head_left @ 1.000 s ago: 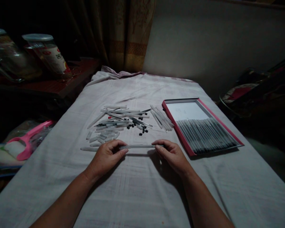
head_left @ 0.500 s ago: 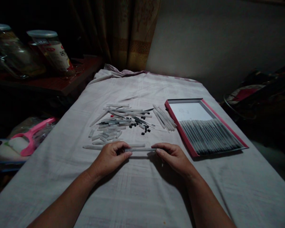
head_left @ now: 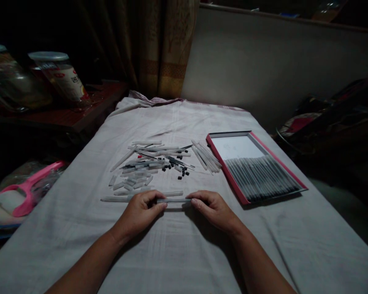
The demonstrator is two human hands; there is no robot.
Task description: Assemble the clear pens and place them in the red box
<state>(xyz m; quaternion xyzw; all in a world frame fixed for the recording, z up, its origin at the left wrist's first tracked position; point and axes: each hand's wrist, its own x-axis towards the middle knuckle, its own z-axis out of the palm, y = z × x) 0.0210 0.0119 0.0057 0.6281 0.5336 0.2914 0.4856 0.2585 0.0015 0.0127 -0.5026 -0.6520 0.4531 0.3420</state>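
A slim clear pen [head_left: 175,200] lies level between my two hands, just above the cloth. My left hand [head_left: 143,209] pinches its left end, and my right hand [head_left: 211,208] grips the right end with thumb and fingers. Behind them are loose pen parts: whitish pen barrels [head_left: 122,159], dark refills [head_left: 179,162], small black plugs [head_left: 184,173] and translucent caps [head_left: 131,181]. Near my left hand, another pen [head_left: 113,199] rests on the cloth. A bundle of barrels [head_left: 205,157] leans against the red-edged box [head_left: 227,171], which holds a row of pens [head_left: 260,175].
A pale checked cloth [head_left: 184,253] covers the table. On the left, a dark red side table [head_left: 88,112] bears a lidded jar [head_left: 61,77] and a glass jug [head_left: 18,81]. Below it is a pink-handled item [head_left: 33,183]. A curtain [head_left: 159,49] hangs at the back.
The camera view has shifted, so the scene sits slightly lower and further left. Both hands keep hold of the pen, with little visible change in their grip.
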